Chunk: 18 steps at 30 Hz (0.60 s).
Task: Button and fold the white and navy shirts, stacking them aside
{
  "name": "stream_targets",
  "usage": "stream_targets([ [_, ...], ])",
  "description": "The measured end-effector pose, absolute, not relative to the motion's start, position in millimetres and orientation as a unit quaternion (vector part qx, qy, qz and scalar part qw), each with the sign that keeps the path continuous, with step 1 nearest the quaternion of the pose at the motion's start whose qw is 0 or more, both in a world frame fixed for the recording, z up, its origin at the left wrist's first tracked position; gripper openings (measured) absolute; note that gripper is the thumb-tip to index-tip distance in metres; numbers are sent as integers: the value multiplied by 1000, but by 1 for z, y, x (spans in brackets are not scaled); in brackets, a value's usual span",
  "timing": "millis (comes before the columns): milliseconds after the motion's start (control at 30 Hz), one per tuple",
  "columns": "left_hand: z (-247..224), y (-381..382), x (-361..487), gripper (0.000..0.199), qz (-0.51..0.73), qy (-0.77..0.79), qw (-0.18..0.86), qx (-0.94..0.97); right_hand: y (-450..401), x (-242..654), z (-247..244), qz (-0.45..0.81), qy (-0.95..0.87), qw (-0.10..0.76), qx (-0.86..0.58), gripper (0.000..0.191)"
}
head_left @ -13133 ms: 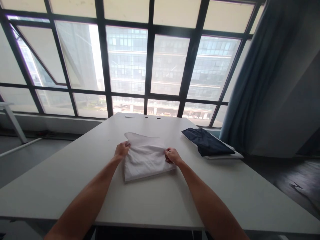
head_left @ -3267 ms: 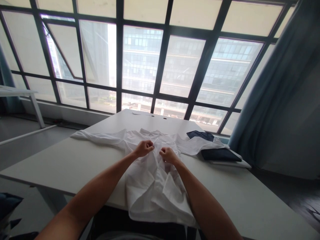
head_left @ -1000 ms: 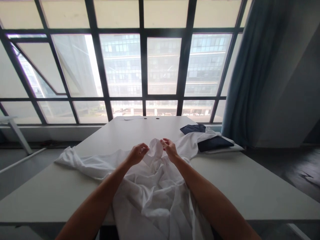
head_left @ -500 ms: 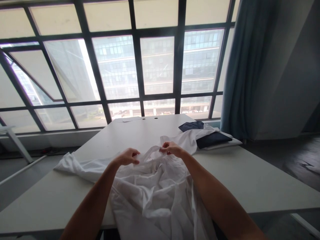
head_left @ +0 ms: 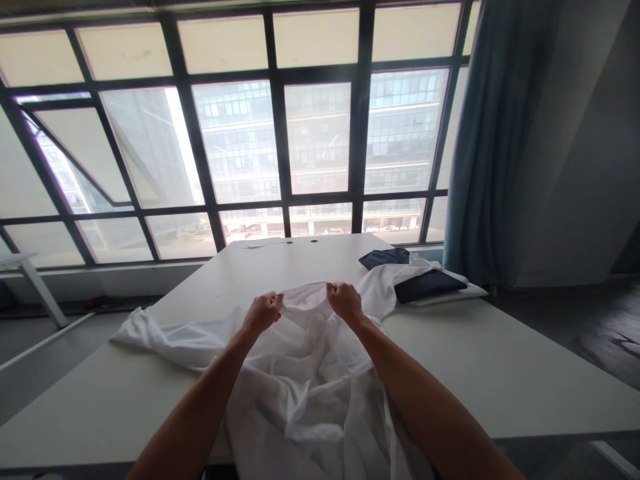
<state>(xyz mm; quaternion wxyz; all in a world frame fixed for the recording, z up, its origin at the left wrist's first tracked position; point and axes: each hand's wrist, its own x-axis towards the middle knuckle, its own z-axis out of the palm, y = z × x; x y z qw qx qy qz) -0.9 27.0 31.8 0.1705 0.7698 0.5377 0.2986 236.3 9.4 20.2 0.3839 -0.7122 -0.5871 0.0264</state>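
Note:
A white shirt point(head_left: 310, 393) lies rumpled over the table's near edge, its lower part hanging toward me. One sleeve stretches left across the tabletop, and the other reaches right toward dark folded cloth. My left hand point(head_left: 263, 312) is closed on the left end of the collar-like band at the shirt's far edge. On the right end of that same band, my right hand point(head_left: 345, 300) is closed as well. Between both fists the band is held up and fairly taut, slightly above the table.
The white table point(head_left: 500, 373) extends far toward the windows. Dark navy cloth point(head_left: 427, 283) lies at the right, partly under white fabric. A paper-like sheet point(head_left: 260, 243) is at the far end. A blue curtain point(head_left: 495, 147) hangs at the right. Another white table frame point(head_left: 40, 293) stands left.
My left hand has closed from a loose, parted pose onto the band. Both hands have raised the band slightly and drawn it straighter. The view has tilted up a little.

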Motion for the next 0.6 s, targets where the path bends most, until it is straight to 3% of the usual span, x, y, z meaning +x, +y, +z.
stream_targets([
  [100, 23, 32, 0, 26, 289, 516, 188, 784, 13, 239, 16, 180, -552, 442, -684, 50],
  [167, 17, 35, -2, 34, 286, 490, 255, 783, 15, 240, 14, 304, -524, 469, -642, 55],
  [333, 11, 39, -7, 47, 288, 406, 420, 758, 13, 238, 16, 504, -474, 513, -508, 34],
  [433, 15, 38, -8, 43, 308, 417, 390, 761, 11, 237, 18, 503, -472, 528, -495, 27],
  [600, 24, 47, -18, 23, 382, 552, 185, 718, 11, 238, 18, 477, -504, 549, -466, 25],
])
